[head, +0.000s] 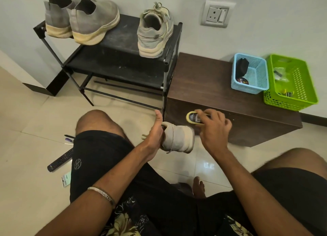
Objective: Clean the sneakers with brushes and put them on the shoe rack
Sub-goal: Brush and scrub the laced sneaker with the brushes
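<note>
A grey sneaker (178,138) is held above the floor between my knees, its toe end pointing right. My left hand (155,134) grips it with the fingers tucked into its opening. My right hand (215,127) holds a yellow-edged brush (193,118) against the sneaker's top right end. The black shoe rack (123,40) stands by the wall. Its top shelf carries a pair of grey slip-on shoes (83,19) at the left and one laced grey sneaker (155,32) at the right.
A brown low cabinet (212,87) stands right of the rack, bearing a blue basket (260,76) and a green basket (300,87). A remote control (61,160), pens (69,138) and a small packet (66,180) lie on the tiled floor left of my leg.
</note>
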